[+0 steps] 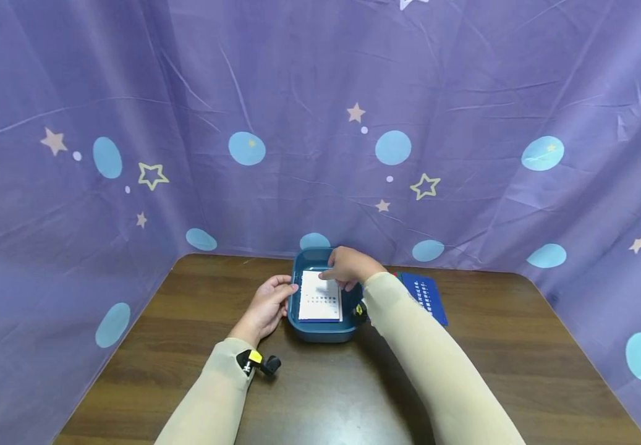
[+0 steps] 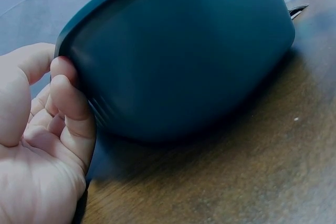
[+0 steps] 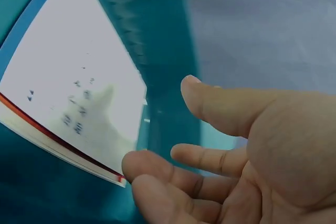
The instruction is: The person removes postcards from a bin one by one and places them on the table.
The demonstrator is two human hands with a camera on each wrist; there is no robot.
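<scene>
A teal plastic bin (image 1: 326,334) stands on the table with a stack of thin booklets or cards (image 1: 320,296) lying in it. The top one is white with rows of dark printed characters; blue and red edges show beneath in the right wrist view. My left hand (image 1: 267,303) grips the bin's left rim, thumb on top and fingers bent against the outer wall (image 2: 178,66). Over the far right part of the bin is my right hand (image 1: 353,266). Its fingers (image 3: 157,169) are loosely bent beside the white sheet (image 3: 79,77), with nothing between them and the thumb.
Right of the bin, partly behind my right forearm, lies a blue booklet (image 1: 426,296) with white characters; bits of red and green show at its far edge. A purple curtain (image 1: 320,185) with stars and dots hangs behind the brown wooden table (image 1: 186,346).
</scene>
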